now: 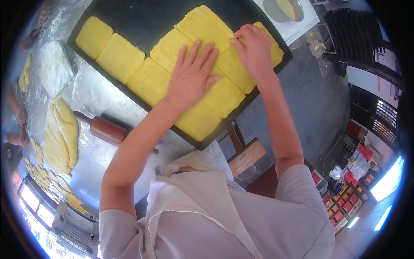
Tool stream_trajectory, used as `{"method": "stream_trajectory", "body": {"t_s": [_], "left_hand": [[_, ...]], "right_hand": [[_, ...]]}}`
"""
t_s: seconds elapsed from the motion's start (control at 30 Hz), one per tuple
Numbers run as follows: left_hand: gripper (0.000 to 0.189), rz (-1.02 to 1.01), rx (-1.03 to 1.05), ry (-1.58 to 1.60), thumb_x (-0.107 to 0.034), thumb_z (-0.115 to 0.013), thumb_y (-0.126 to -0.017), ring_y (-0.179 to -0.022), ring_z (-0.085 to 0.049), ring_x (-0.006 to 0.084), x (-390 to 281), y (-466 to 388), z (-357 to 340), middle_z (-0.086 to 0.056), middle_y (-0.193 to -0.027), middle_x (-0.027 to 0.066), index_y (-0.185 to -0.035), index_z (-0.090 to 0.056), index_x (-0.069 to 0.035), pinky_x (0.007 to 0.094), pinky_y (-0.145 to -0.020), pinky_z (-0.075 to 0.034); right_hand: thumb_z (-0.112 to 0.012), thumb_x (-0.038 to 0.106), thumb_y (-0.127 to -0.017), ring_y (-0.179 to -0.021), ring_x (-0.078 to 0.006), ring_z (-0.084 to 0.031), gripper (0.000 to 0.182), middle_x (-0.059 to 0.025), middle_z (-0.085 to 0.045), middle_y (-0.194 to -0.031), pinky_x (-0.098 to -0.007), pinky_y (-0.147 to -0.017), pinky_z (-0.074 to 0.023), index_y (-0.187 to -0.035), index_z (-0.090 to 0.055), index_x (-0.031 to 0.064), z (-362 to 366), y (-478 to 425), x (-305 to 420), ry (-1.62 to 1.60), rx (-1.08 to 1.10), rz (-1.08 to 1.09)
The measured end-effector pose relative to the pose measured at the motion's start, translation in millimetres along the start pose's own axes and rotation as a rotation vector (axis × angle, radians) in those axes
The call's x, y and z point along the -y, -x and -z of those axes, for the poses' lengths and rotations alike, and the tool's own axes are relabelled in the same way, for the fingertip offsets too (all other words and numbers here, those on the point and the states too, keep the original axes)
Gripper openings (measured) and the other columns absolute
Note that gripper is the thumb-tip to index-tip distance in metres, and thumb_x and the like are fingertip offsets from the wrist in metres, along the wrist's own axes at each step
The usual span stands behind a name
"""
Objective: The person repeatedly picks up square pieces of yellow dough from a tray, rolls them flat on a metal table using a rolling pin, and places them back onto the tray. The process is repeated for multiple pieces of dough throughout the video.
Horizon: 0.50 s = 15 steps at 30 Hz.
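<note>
Several flat yellow dough sheets [120, 58] lie edge to edge in a large black baking tray [139, 19]. My left hand [194, 76] rests palm down on the middle sheets, its fingers spread. At the upper right, my right hand [255, 48] is bent over the seam between sheets, thumb and forefinger pinching at the corner of a dough sheet [210, 27]. That hand partly covers another sheet [275, 48] along the tray's right side. The tray's dark bottom shows at the top, left of the upper sheets.
A wooden rolling pin [108, 129] lies on the floured metal table [93, 94], beside a folded dough slab [61, 136] and a floured white block [55, 68]. Many small dough pieces [45, 178] sit farther left. Another person's hands [21, 119] show there. A metal bowl [291, 9] stands upper right.
</note>
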<state>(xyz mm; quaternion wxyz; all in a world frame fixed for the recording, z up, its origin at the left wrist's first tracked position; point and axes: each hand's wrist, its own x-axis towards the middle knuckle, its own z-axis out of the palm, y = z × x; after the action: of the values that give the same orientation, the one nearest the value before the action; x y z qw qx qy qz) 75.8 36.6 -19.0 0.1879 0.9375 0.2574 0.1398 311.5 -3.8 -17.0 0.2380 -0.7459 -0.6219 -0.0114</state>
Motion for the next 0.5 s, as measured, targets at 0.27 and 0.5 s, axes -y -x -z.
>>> {"method": "stream_trajectory", "body": {"t_s": [0.27, 0.5], "left_hand": [[0.069, -0.055, -0.052, -0.001, -0.047, -0.061, -0.104, -0.155, -0.037, 0.0327, -5.9, -26.5, -12.6, -0.046, -0.164, 0.0111, -0.156, -0.050, -0.003, 0.0525, -0.130, -0.023], [0.070, -0.023, 0.027, -0.049, -0.051, -0.052, -0.108, -0.158, -0.033, 0.0306, -4.0, -26.2, -19.4, -0.042, -0.168, 0.0107, -0.159, -0.046, -0.005, 0.0515, -0.132, -0.018]], "right_hand": [[-0.078, 0.017, -0.089, -0.106, -0.0273, -0.062, 0.006, 0.0019, -0.070, -0.106, -0.0480, -0.091, -0.0426, -0.092, -0.074, 0.0151, -6.3, -6.5, -13.4, -0.017, -0.057, -0.036], [-0.074, 0.015, -0.090, -0.103, -0.0259, -0.062, 0.004, 0.0005, -0.068, -0.102, -0.0466, -0.092, -0.0416, -0.094, -0.072, 0.0149, -9.2, -4.4, -3.2, 0.122, -0.077, 0.115]]}}
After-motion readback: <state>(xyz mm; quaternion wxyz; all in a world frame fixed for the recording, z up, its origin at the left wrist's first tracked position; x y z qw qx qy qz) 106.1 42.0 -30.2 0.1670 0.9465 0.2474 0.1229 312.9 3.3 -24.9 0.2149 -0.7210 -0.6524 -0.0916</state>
